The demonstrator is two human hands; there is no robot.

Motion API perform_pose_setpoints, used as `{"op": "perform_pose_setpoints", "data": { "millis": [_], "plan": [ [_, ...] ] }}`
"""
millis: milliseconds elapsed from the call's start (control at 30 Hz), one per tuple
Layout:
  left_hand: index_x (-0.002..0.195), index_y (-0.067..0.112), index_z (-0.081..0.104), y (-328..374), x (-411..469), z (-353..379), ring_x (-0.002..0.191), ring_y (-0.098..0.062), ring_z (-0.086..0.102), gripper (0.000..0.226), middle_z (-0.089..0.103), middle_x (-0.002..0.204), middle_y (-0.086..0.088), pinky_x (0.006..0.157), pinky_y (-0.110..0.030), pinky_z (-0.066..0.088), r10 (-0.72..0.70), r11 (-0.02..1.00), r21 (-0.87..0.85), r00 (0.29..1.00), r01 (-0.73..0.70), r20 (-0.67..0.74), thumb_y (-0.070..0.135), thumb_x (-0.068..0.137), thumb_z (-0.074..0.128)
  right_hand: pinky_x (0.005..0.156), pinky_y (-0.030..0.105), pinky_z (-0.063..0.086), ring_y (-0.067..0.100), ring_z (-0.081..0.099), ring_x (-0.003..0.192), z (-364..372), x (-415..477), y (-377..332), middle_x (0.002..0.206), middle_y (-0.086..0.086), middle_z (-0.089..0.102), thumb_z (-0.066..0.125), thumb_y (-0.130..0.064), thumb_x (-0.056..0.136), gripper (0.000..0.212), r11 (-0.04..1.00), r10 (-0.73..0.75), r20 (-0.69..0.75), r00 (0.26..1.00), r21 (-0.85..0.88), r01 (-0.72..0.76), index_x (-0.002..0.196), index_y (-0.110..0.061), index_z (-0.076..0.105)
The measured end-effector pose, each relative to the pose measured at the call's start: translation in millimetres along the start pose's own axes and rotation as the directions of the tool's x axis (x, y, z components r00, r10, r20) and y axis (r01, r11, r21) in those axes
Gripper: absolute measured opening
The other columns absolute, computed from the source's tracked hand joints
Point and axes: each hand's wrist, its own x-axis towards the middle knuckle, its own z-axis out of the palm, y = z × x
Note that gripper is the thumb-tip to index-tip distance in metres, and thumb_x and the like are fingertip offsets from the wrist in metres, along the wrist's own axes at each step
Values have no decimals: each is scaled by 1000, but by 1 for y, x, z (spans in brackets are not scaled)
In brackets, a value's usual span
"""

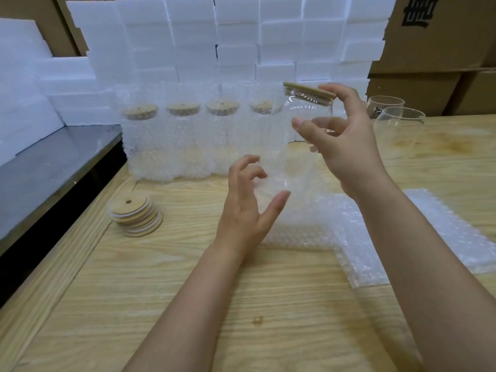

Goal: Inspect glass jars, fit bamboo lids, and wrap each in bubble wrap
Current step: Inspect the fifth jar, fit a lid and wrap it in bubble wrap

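I hold a clear glass jar tilted in the air above the wooden table. A bamboo lid sits on its mouth. My right hand grips the jar's upper part, thumb on the glass and fingertips at the lid's edge. Around the jar's base curl the fingers and thumb of my left hand. A sheet of bubble wrap lies flat on the table under and to the right of the jar.
Several bubble-wrapped lidded jars stand in a row behind. A stack of bamboo lids lies at the left. Two bare jars stand at the right. White foam blocks and cardboard boxes line the back; a dark metal surface adjoins left.
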Motion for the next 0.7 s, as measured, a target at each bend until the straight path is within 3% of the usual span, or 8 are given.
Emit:
{"op": "perform_pose_setpoints", "data": {
  "millis": [133,233,300,400,467,533,600,700],
  "plan": [
    [121,18,35,1,1,1,132,-11,33,50,32,135,-11,106,-40,41,3,997,-72,999,-6,-35,31,84,66,72,23,49,25,65,86,4,-1,-3,108,13,65,79,-45,73,54,999,-12,104,995,-46,17,116,-49,48],
    [127,24,32,3,8,1,134,-21,33,53,28,139,-21,108,-48,39,64,993,-91,994,-72,-83,30,87,66,75,26,50,25,65,91,9,-2,0,107,9,63,79,-48,71,54,997,-17,145,989,-75,28,114,-51,47],
    [129,24,30,5,13,2,135,-23,30,52,26,139,-30,111,-38,36,71,992,-92,988,-84,-135,31,88,61,80,29,50,20,62,96,14,-4,4,105,5,60,78,-48,72,54,996,-20,156,988,-84,33,114,-53,46],
    [132,21,29,10,20,1,136,0,25,55,24,139,-32,110,-16,27,55,993,-87,972,-77,-229,30,89,61,75,24,47,12,59,89,20,-7,9,104,0,56,78,-46,72,55,995,-25,185,982,-94,43,114,-54,44],
    [136,20,26,11,23,0,139,-5,26,65,21,142,-21,113,-26,32,1,991,-130,971,-33,-240,30,86,66,73,26,51,12,60,86,23,-8,12,104,1,56,79,-44,72,54,996,-11,199,980,-82,28,114,-53,46],
    [140,27,21,12,24,-5,140,-13,30,78,20,146,-9,114,-32,33,-111,974,-214,979,74,-169,44,81,69,67,19,51,11,62,85,22,-7,14,103,2,58,80,-44,71,54,997,-3,167,986,-76,16,113,-51,48],
    [142,38,11,8,22,-16,137,-3,34,97,27,147,-1,110,-18,32,-257,922,-307,966,237,-24,64,70,71,59,10,45,7,61,79,19,-5,14,101,2,59,80,-45,70,54,997,-12,110,994,-80,21,114,-50,48],
    [146,35,21,-4,13,-26,135,-8,42,116,41,145,1,114,-31,34,-438,830,-245,858,501,269,66,50,79,59,10,44,7,57,77,13,-1,14,102,7,60,80,-43,72,53,999,-16,26,1000,-42,17,114,-48,48]
  ]
}}
